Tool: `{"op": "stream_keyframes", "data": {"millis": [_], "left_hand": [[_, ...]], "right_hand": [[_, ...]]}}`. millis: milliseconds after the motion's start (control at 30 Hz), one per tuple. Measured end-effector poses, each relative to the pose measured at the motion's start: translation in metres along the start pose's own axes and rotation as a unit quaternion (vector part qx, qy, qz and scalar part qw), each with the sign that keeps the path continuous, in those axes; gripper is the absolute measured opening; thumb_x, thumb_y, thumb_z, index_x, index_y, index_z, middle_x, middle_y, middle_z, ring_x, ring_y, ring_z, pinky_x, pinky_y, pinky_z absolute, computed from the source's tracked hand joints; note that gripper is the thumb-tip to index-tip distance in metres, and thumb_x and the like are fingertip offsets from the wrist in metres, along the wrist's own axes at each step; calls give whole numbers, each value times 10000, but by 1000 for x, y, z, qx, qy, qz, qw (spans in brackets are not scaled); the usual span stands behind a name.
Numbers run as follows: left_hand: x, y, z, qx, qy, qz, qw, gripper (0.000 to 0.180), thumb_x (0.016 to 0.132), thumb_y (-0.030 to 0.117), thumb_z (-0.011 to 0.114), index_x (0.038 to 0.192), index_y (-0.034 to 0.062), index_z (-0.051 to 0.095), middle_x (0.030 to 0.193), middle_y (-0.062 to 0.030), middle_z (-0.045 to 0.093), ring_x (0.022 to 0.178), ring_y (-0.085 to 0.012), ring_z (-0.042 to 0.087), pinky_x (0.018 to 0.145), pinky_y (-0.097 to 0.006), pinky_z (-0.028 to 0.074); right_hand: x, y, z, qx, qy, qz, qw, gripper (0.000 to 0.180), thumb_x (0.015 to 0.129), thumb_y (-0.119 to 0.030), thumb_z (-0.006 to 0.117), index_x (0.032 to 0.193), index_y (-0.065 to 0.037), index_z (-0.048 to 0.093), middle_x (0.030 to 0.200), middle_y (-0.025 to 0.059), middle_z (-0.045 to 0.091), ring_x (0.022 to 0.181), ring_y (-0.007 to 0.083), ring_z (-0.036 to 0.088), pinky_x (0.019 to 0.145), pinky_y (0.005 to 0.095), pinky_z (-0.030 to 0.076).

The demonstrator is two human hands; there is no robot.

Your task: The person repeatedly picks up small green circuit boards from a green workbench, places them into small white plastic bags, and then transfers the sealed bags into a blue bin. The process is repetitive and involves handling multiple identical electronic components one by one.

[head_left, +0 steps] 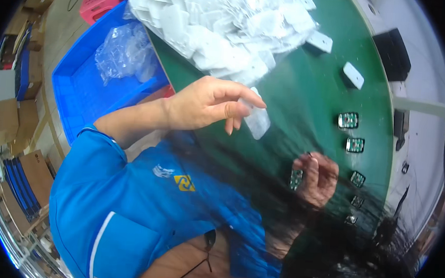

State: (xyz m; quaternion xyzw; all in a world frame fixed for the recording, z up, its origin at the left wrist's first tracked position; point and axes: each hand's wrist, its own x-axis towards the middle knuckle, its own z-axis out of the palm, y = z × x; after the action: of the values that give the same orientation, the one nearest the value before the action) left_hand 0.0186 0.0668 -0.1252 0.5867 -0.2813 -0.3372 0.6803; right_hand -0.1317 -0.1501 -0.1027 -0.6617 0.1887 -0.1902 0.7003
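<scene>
My left hand (209, 105) is raised over the green table (307, 88), pinching a small clear plastic bag (257, 118) between thumb and fingers. My right hand (318, 176) sits lower, partly veiled by dark hair, and holds a small green circuit board (295, 179). A big heap of the same clear bags (229, 25) lies at the far side of the table. Several more small circuit boards (348, 120) lie in a curved row to the right of my hands.
A blue plastic crate (90, 87) with crumpled clear plastic stands left of the table. Two white blocks (352, 75) lie on the green surface. Cardboard boxes (9, 121) are stacked at the far left. A black device (392, 53) sits at the upper right.
</scene>
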Motion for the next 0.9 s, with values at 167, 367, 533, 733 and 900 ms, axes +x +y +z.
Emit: {"op": "stream_keyframes", "data": {"millis": [167,367,533,733,900], "left_hand": [[20,-3,43,-33,3,-88,996,313,952,56,478,1262,14,471,868,-98,629,680,-121,611,626,-251,511],[40,-21,77,-148,-34,-140,978,289,955,75,500,1217,-41,462,921,-103,629,823,-159,652,730,-270,543],[40,-37,85,-150,-42,-216,964,200,951,80,513,1102,-51,514,1042,-93,568,934,-187,639,863,-295,524],[41,-44,95,-140,-39,-128,981,192,937,51,524,1094,-60,516,1054,-92,527,986,-183,607,890,-318,514],[41,-50,101,-92,-36,-37,994,109,919,25,542,997,-50,536,1031,-93,516,974,-175,593,881,-310,512]], "right_hand": [[-7,18,10,-98,19,-105,989,98,813,41,653,891,-1,612,887,47,528,750,89,478,649,200,391],[-12,28,13,-284,102,-181,936,105,790,-30,705,867,-32,633,821,53,533,721,132,484,623,248,391],[-10,40,5,-387,111,-234,885,120,764,-33,712,835,-50,616,763,44,541,706,167,494,618,296,394],[-13,31,3,-283,114,-62,950,118,766,-28,704,781,-39,588,739,11,494,617,104,421,547,237,361],[-20,44,2,-202,162,-6,966,134,777,-46,710,786,-43,577,745,-6,488,593,63,382,525,204,337]]}}
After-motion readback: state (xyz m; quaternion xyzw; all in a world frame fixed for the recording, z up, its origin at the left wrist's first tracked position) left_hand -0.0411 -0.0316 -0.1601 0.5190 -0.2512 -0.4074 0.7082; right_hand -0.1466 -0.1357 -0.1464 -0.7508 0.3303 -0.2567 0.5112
